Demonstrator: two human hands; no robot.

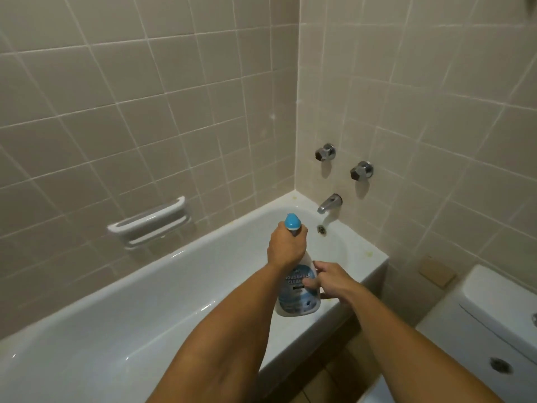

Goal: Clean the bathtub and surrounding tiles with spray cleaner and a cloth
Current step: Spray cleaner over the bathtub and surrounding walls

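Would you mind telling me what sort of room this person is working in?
Almost certainly a home bathroom: a white bathtub set against tiled walls, chrome taps and a spout above it, and what looks like a toilet cistern alongside.

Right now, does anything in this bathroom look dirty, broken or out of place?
Yes: yellowish stains mark the tub rim near the spout and in the back corner by the tiles. One wall tile beside the cistern sits crooked and darker, as if loose.

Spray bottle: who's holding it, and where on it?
Both hands. The left hand grips the spray bottle at the neck, just under the blue head. The right hand holds the body at the label, thumb across it.
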